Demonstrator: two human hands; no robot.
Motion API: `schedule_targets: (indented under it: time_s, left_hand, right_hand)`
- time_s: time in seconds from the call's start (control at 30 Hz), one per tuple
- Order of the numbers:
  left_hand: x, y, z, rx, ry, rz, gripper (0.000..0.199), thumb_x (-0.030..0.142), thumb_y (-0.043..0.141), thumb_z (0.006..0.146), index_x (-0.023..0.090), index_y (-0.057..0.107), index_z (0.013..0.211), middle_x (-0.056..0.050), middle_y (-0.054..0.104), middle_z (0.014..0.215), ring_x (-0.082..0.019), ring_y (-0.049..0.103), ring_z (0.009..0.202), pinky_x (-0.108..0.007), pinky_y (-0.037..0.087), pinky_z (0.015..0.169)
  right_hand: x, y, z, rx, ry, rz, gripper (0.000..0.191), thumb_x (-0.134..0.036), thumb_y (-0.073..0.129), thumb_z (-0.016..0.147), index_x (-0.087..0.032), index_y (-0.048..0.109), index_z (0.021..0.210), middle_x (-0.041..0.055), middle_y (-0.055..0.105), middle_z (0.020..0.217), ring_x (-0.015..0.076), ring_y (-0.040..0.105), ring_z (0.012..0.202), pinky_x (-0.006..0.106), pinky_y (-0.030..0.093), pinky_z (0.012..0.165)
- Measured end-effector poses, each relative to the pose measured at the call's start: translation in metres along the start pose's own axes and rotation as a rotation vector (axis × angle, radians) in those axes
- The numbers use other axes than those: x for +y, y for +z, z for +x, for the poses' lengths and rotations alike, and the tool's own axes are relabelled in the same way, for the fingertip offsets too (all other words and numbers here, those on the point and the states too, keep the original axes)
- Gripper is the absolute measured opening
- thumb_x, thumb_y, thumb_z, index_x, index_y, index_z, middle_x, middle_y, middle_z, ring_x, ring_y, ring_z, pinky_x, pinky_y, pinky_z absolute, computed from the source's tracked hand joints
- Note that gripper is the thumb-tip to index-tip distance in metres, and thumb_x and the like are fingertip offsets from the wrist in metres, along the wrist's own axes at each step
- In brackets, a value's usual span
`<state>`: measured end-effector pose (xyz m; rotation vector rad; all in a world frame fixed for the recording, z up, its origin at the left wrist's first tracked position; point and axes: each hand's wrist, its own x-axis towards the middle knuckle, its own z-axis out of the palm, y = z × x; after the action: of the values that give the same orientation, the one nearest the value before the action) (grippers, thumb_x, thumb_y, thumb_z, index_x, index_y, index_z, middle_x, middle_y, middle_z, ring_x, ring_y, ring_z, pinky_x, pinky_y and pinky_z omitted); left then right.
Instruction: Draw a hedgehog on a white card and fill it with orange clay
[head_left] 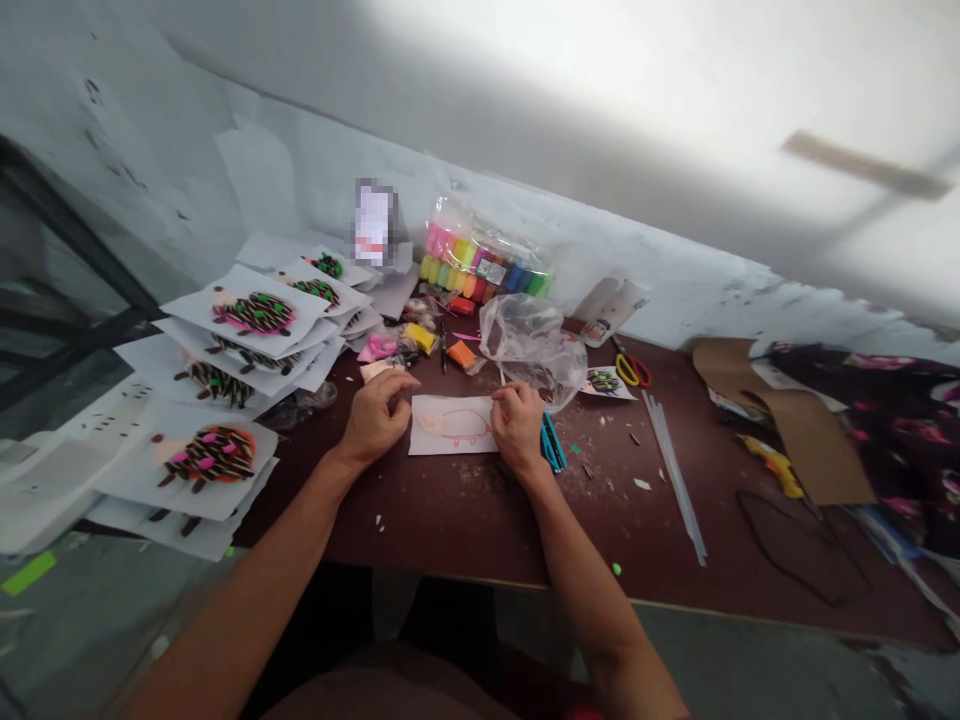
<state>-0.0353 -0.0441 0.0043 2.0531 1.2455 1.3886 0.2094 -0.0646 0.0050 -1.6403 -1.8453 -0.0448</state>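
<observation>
A small white sheet of paper [469,444] lies on the dark red table in front of me, with a rounded animal outline drawn on it in orange. My left hand [377,418] is at the sheet's left edge, forefinger and thumb curved and apart, with nothing visible between them. Just behind it sits a pale peach packet [375,371], partly covered by the hand. My right hand [517,422] is over the sheet's right end, its fingers bent together; whatever is in them is hidden. Close beside it lies a turquoise cutter-like tool [553,443].
Papers with clay hedgehogs [206,458] are stacked at left. At the back are a pack of coloured clay [487,262], a clear plastic bag [532,345] and a blurred-out phone-like object [374,222]. To the right are scissors [634,369], glue sticks [675,480] and a yellow glue gun [774,466].
</observation>
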Motion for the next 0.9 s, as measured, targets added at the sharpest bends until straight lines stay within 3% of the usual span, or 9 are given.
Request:
schedule_targets:
  time_s: [0.2, 0.53, 0.73, 0.9]
  left_hand:
    - [-0.005, 0.004, -0.002, -0.009, 0.014, 0.063, 0.028, 0.008, 0.045, 0.079, 0.017, 0.07, 0.089, -0.007, 0.072, 0.09, -0.02, 0.067, 0.086, -0.033, 0.054, 0.079]
    - [0.0, 0.008, 0.003, 0.06, -0.045, 0.023, 0.026, 0.011, 0.047, 0.081, 0.017, 0.071, 0.088, -0.007, 0.074, 0.091, -0.021, 0.068, 0.088, -0.032, 0.054, 0.081]
    - [0.002, 0.013, 0.024, 0.058, -0.164, -0.056, 0.025, 0.012, 0.052, 0.077, 0.017, 0.073, 0.09, -0.006, 0.073, 0.091, -0.018, 0.065, 0.076, -0.027, 0.053, 0.066]
    - [-0.009, 0.024, 0.051, 0.044, -0.143, -0.008, 0.029, 0.004, 0.05, 0.071, 0.017, 0.073, 0.084, -0.006, 0.073, 0.089, -0.019, 0.065, 0.08, -0.032, 0.055, 0.079]
  right_hand:
    - [0.004, 0.001, 0.0, -0.065, -0.046, 0.007, 0.017, -0.019, 0.058, 0.094, -0.022, 0.074, 0.092, 0.0061, 0.068, 0.095, 0.022, 0.056, 0.093, 0.035, 0.035, 0.086]
    - [-0.005, -0.001, 0.002, -0.115, -0.053, -0.057, 0.021, -0.022, 0.054, 0.098, -0.019, 0.07, 0.084, 0.0062, 0.067, 0.086, 0.0212, 0.054, 0.085, 0.034, 0.034, 0.082]
    - [-0.012, -0.001, 0.003, -0.173, -0.046, -0.066, 0.02, -0.023, 0.055, 0.097, -0.02, 0.072, 0.089, 0.0066, 0.069, 0.09, 0.0223, 0.057, 0.089, 0.033, 0.035, 0.081]
    - [-0.021, -0.002, 0.017, -0.254, -0.047, -0.098, 0.02, -0.018, 0.055, 0.095, -0.019, 0.074, 0.101, 0.0095, 0.07, 0.104, 0.0241, 0.059, 0.1, 0.034, 0.039, 0.088]
